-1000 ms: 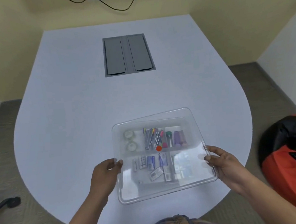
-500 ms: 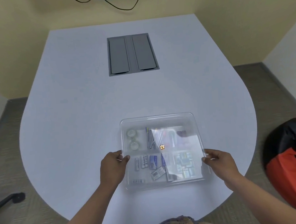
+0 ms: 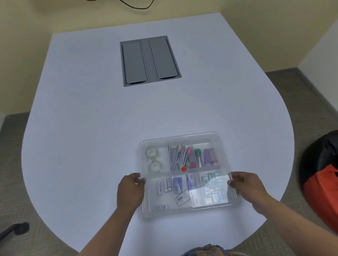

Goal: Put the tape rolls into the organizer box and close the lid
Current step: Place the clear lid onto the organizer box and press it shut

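A clear organizer box [image 3: 190, 211] sits on the white table near its front edge, with a transparent lid [image 3: 181, 139] lying flat over it. Two clear tape rolls [image 3: 152, 159] show through the lid in the back-left compartment, one behind the other. My left hand [image 3: 131, 191] grips the lid's left edge and my right hand [image 3: 246, 186] grips its right edge. Pens, clips, batteries and small packets fill the other compartments.
A grey cable hatch [image 3: 149, 60] is set into the white table [image 3: 84, 133] further back. An orange and black bag [image 3: 331, 178] sits on the floor to the right. A black chair foot [image 3: 13, 230] pokes in at the lower left.
The lid, tilted and raised at its near edge a second ago, has come down level onto the box. Both hands kept hold of its sides and moved with it.
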The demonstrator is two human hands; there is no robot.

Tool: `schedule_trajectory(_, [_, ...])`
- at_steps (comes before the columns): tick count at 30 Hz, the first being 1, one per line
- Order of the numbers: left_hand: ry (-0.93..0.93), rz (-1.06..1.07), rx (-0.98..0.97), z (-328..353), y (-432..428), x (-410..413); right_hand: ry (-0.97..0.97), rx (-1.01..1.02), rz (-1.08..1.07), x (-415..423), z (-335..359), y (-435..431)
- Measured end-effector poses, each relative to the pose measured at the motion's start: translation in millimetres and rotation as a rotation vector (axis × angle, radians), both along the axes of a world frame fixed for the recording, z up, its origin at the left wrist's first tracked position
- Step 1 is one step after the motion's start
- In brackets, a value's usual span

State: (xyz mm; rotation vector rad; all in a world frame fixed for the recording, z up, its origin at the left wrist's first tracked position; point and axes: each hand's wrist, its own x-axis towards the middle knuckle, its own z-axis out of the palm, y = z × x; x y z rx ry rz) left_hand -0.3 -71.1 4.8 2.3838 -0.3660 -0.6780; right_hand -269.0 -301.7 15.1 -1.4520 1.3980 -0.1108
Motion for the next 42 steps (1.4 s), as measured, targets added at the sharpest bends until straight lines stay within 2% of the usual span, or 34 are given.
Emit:
schedule_trajectory(6, [0.473,0.185,-0.251,0,10,4,0.049,0.125,0.021,-3,3,6])
schedule_trajectory(13, [0.541,0.152,-0.25,1,7,18,0.101,0.18,0.05,0,5,7])
schedule_trajectory(16, [0.447,0.034,-0.141,2,1,27,0.179,0.225,0.137,5,14,-3])
schedule_trajectory(18, [0.273,-0.105,-0.01,5,-6,33,0.257,0.17,0.273,9,18,-10])
schedule_trajectory(20, [0.095,-0.235,0.096,9,-11,38,0.318,0.037,0.386,15,20,-17])
schedule_trajectory(24, [-0.064,-0.452,0.039,24,-26,50,0.32,-0.269,0.565,33,28,-31])
schedule_trajectory(29, [-0.13,-0.811,0.34,38,-49,64,0.397,-0.432,0.821,59,34,-46])
schedule_trajectory(34, [-0.184,-1.027,0.642,41,-61,68,0.652,-0.378,1.07,75,36,-53])
schedule_trajectory(38, [-0.192,-1.041,0.635,35,-57,68,0.744,-0.448,1.141,77,31,-51])
schedule_trajectory(42, [-0.187,-1.05,0.622,32,-57,72,0.748,-0.503,1.128,75,23,-45])
